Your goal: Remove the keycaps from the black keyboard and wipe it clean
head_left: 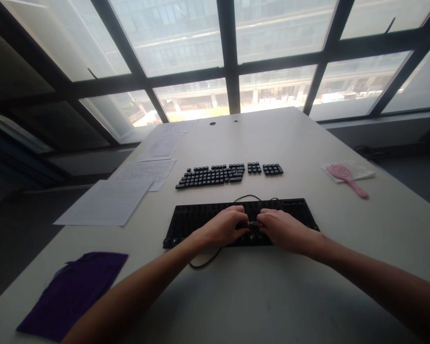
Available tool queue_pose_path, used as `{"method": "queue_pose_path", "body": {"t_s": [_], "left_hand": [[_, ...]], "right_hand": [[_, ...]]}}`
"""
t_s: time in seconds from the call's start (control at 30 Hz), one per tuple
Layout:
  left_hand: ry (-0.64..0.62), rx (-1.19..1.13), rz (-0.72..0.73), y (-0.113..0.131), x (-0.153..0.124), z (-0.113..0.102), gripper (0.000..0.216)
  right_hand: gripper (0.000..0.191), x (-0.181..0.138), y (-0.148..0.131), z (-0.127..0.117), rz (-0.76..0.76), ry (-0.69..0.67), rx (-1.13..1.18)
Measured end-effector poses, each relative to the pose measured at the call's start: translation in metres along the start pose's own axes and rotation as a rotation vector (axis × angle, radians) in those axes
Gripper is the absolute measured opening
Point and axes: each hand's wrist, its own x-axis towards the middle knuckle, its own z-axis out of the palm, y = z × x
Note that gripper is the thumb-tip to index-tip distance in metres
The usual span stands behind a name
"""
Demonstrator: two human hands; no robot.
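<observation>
A black keyboard [193, 217] lies in front of me, most of its keycaps off, with a few still on along its near row. My left hand [230, 225] is closed above the middle of the keyboard, and my right hand [281, 229] is closed just beside it. Between their fingertips shows a small thin shiny piece [253, 223], pinched from both sides; its exact kind is too small to make out. Beyond the keyboard, loose black keycaps [211, 177] are laid out in keyboard order, in separate blocks.
Printed paper sheets [103, 203] lie along the left side of the white table [215, 296]. A purple cloth pouch [79, 289] is at the near left. On the right, a pink hairbrush [344, 174] rests on a clear plastic bag. The keyboard's cable [209, 262] loops out toward me.
</observation>
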Motion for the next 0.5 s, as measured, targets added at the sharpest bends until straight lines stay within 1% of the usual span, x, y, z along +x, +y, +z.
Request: {"method": "queue_pose_path", "body": {"t_s": [0.07, 0.13, 0.23, 0.3, 0.4, 0.5], "left_hand": [[0.023, -0.024, -0.013, 0.003, -0.001, -0.004, 0.013], [0.068, -0.043, -0.028, 0.006, -0.003, -0.009, 0.017], [0.173, -0.057, -0.055, 0.009, -0.004, -0.017, 0.013], [0.220, -0.062, -0.073, 0.010, -0.003, -0.020, 0.012], [0.237, -0.077, -0.072, 0.015, 0.003, -0.018, 0.013], [0.226, -0.091, -0.029, 0.023, 0.013, -0.008, 0.013]], "right_hand": [[0.006, -0.001, 0.003, -0.003, 0.014, 0.047, 0.114], [0.007, -0.003, 0.008, -0.010, 0.042, 0.126, 0.221], [0.015, -0.007, 0.015, -0.026, 0.083, 0.287, 0.370], [0.025, -0.010, 0.021, -0.036, 0.092, 0.392, 0.505], [0.038, -0.012, 0.028, -0.042, 0.080, 0.528, 0.658], [0.044, -0.014, 0.034, -0.034, 0.074, 0.600, 0.694]]}}
